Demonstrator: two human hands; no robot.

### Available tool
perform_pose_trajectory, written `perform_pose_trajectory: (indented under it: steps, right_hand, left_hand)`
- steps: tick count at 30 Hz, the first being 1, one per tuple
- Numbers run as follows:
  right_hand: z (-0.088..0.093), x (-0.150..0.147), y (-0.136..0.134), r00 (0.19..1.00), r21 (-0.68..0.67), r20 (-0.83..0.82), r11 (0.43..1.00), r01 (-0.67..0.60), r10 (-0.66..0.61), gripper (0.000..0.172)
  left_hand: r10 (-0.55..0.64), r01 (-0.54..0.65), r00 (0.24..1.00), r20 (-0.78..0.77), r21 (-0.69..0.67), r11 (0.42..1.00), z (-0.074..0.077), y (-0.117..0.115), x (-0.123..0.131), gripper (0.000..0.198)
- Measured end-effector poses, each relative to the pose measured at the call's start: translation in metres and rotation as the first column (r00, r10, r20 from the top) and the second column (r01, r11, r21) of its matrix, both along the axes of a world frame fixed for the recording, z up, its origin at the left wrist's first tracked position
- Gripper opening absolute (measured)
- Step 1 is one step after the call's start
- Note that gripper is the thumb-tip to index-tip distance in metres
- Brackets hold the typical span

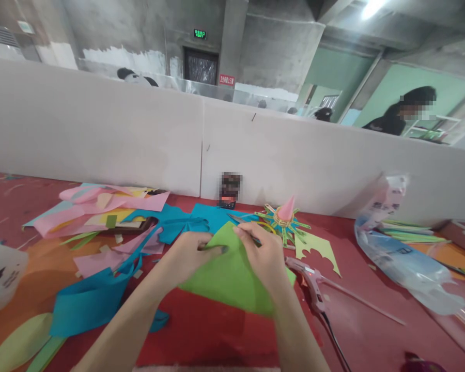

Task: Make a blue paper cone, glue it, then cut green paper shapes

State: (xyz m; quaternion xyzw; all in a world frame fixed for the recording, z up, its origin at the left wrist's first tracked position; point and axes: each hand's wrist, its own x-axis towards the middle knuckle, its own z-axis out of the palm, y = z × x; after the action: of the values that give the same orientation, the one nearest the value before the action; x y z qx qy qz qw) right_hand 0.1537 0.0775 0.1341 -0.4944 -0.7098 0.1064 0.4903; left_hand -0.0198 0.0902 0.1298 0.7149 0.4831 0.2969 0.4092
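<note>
A sheet of bright green paper (232,281) is held up over the table between both hands. My left hand (189,256) is closed on its left edge, thumb lying on the face of the sheet. Thumb and fingers of my right hand (261,250) pinch the paper near its upper corner. Just behind that corner shows the grey blade of a pair of scissors (236,218), partly hidden by the right hand; I cannot tell if the hand holds them. Close beyond stands a pink paper cone (287,211) on a ring with green strips radiating out.
A pink glue gun (312,284) with a cord lies right of the hands, near a pale green sheet with a cut-out (318,250). Blue paper strips (91,297) and pink scraps (101,206) cover the left. A phone (229,191) leans on the white partition (139,139). Plastic bag (403,258) at right.
</note>
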Motion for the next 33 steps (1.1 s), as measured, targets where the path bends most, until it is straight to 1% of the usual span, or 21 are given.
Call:
perform_pose_trajectory:
  steps: [4, 7, 10, 13, 17, 19, 20, 21, 24, 25, 26, 28, 31, 33]
  right_hand:
    - [-0.001, 0.013, 0.004, 0.982, 0.062, -0.097, 0.984, 0.165, -0.159, 0.027]
    - [0.0, 0.022, 0.007, 0.951, 0.057, -0.16, 0.96, 0.275, -0.264, 0.03]
    - [0.001, 0.026, 0.008, 0.92, 0.0, -0.222, 0.943, 0.332, -0.324, 0.033]
    - [0.001, 0.026, 0.01, 0.889, -0.027, -0.292, 0.932, 0.362, -0.354, 0.035]
    - [-0.002, 0.024, 0.014, 0.871, -0.025, -0.312, 0.919, 0.392, -0.38, 0.036]
    - [-0.003, 0.023, 0.014, 0.861, -0.029, -0.317, 0.912, 0.41, -0.398, 0.035]
    - [-0.003, 0.023, 0.014, 0.854, -0.034, -0.327, 0.908, 0.418, -0.405, 0.035]
    - [-0.003, 0.022, 0.014, 0.845, -0.04, -0.341, 0.904, 0.425, -0.412, 0.035]
    - [-0.003, 0.021, 0.012, 0.821, -0.039, -0.389, 0.898, 0.439, -0.418, 0.035]
    - [-0.003, 0.02, 0.012, 0.816, -0.032, -0.399, 0.896, 0.444, -0.418, 0.035]
    - [-0.003, 0.019, 0.011, 0.811, -0.022, -0.406, 0.892, 0.451, -0.421, 0.035]
    - [-0.004, 0.018, 0.012, 0.802, -0.012, -0.413, 0.883, 0.469, -0.432, 0.035]
    - [-0.005, 0.018, 0.013, 0.794, -0.022, -0.412, 0.877, 0.481, -0.446, 0.037]
    - [-0.005, 0.019, 0.014, 0.793, -0.031, -0.415, 0.878, 0.477, -0.446, 0.037]
  left_hand:
    - [-0.057, 0.057, 0.993, -0.105, -0.011, 0.998, 0.003, 0.003, -0.01, 0.043]
    - [-0.058, 0.06, 0.994, -0.096, 0.02, 0.998, 0.006, 0.004, -0.015, 0.041]
    - [0.037, -0.039, 0.999, 0.028, 0.063, 0.997, 0.008, 0.004, -0.013, 0.037]
    - [0.169, -0.183, 0.972, 0.165, 0.072, 0.98, 0.008, 0.003, -0.009, 0.037]
    - [0.304, -0.334, 0.926, 0.224, 0.112, 0.936, 0.007, -0.002, -0.002, 0.038]
    - [0.34, -0.38, 0.902, 0.266, 0.113, 0.918, 0.006, -0.003, 0.002, 0.037]
    - [0.337, -0.38, 0.893, 0.297, 0.099, 0.92, 0.005, -0.003, 0.004, 0.037]
    - [0.314, -0.356, 0.89, 0.33, 0.074, 0.932, 0.004, -0.003, 0.007, 0.037]
    - [0.198, -0.198, 0.896, 0.397, -0.04, 0.979, 0.0, -0.002, 0.017, 0.04]
    - [0.177, -0.161, 0.9, 0.398, -0.074, 0.984, -0.001, -0.002, 0.019, 0.041]
    - [0.174, -0.148, 0.906, 0.386, -0.097, 0.984, -0.002, -0.002, 0.021, 0.04]
    - [0.194, -0.171, 0.921, 0.339, -0.097, 0.98, -0.003, -0.003, 0.022, 0.04]
    - [0.241, -0.24, 0.93, 0.279, -0.037, 0.97, -0.002, -0.004, 0.021, 0.042]
    - [0.26, -0.266, 0.928, 0.265, -0.016, 0.964, -0.001, -0.004, 0.02, 0.042]
